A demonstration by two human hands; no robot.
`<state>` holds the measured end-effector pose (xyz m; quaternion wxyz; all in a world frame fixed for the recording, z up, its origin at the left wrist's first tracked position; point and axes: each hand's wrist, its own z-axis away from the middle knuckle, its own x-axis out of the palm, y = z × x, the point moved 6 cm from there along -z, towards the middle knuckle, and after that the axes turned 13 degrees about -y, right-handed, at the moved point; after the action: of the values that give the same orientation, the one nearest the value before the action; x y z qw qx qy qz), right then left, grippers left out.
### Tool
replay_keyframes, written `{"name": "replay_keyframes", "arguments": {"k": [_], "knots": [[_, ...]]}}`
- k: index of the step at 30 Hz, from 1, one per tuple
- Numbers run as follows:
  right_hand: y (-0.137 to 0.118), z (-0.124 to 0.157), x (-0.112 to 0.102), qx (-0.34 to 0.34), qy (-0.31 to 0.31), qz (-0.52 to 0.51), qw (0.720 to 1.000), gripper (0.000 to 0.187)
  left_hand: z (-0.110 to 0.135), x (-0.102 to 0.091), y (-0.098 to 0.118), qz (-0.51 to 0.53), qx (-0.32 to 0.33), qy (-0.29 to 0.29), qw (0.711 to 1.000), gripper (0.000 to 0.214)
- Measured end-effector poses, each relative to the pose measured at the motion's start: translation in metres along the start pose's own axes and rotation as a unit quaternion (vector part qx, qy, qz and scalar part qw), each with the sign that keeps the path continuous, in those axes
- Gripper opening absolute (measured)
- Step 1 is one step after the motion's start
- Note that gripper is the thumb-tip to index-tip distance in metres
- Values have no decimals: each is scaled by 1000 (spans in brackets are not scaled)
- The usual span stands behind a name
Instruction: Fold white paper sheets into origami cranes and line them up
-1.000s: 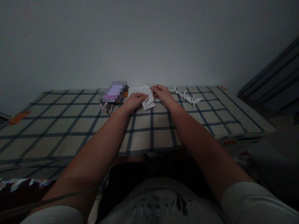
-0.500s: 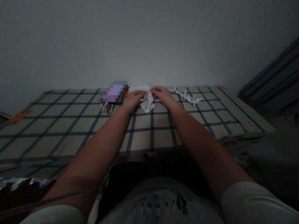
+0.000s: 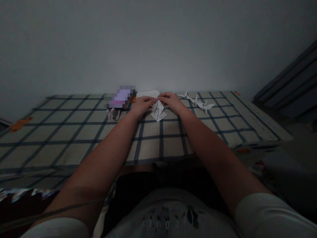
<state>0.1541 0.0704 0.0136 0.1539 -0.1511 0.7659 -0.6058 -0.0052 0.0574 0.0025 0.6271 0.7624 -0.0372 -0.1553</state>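
1. Bare left hand (image 3: 144, 105) and bare right hand (image 3: 172, 102): pinching the far tip of a diamond-shaped, folded white paper (image 3: 158, 112).
2. White folded-paper birds (image 3: 205, 106): right of right hand, on beige, blue-checked cloth (image 3: 151, 147).
3. Pixelated purple rectangular object (image 3: 121, 98): left.

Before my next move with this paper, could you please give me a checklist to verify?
1. Left grip and right grip at the folded paper: ok, both at its far end.
2. Pinching or only pressing: cannot tell, too small.
3. Nearest paper crane apart from the right grip: cannot tell, one end is perhaps hidden.
4. The paper's near corner uncovered: ok, it points toward you.
5. Light for fine folds: not ok, the scene looks dim.
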Motion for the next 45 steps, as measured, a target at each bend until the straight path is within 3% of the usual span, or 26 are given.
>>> {"name": "replay_keyframes", "arguments": {"k": [17, 45], "knots": [[1, 0, 1, 23, -10, -20, 999, 1, -3, -1, 9, -161, 91, -1, 983, 36], [-5, 4, 7, 14, -12, 24, 1000, 7, 1, -1, 16, -202, 105, 27, 973, 33]]}}
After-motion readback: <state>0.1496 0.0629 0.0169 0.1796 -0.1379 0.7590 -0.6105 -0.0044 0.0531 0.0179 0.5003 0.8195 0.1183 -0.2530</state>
